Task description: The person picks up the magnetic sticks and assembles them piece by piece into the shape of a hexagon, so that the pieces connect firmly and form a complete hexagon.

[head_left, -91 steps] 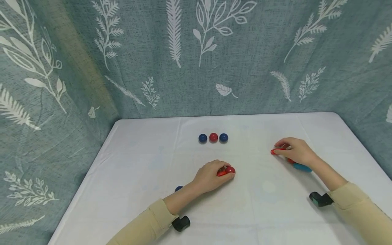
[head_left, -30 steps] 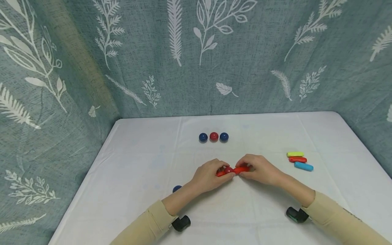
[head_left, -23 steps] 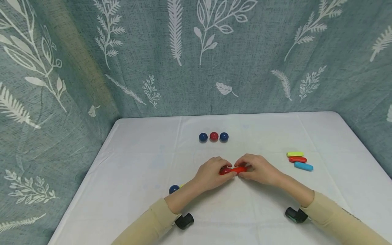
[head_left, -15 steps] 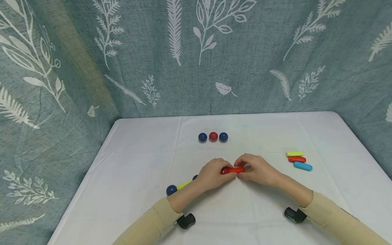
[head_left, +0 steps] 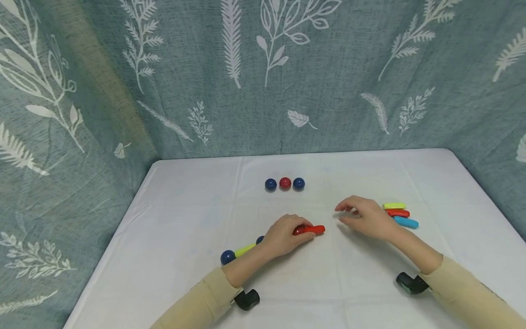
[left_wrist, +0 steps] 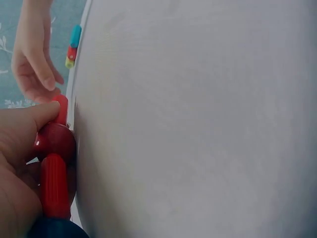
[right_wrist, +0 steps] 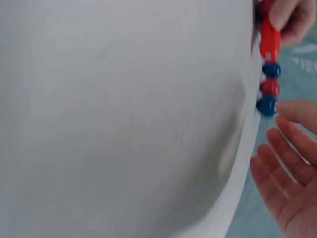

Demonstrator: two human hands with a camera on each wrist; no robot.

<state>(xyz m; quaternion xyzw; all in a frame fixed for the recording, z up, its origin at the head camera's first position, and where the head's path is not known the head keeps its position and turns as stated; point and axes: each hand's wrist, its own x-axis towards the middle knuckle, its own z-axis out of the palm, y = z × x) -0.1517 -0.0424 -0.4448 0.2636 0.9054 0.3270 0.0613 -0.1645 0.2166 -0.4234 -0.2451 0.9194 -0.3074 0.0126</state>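
The person's left hand (head_left: 283, 235) pinched a glossy red rod (head_left: 317, 229) low over the white cloth-covered bench (head_left: 185, 196); its left end met a shiny dark-red ball (left_wrist: 58, 140). A ribbed red rod (left_wrist: 53, 186) touched the ball's other side. The right hand (head_left: 367, 219) was relaxed and empty, its fingers loosely bent and parted, near a yellow-green rod (head_left: 394, 206) and a sky-blue rod (head_left: 406, 222). A navy ball (head_left: 228, 257) lay beside the left forearm (head_left: 246, 269).
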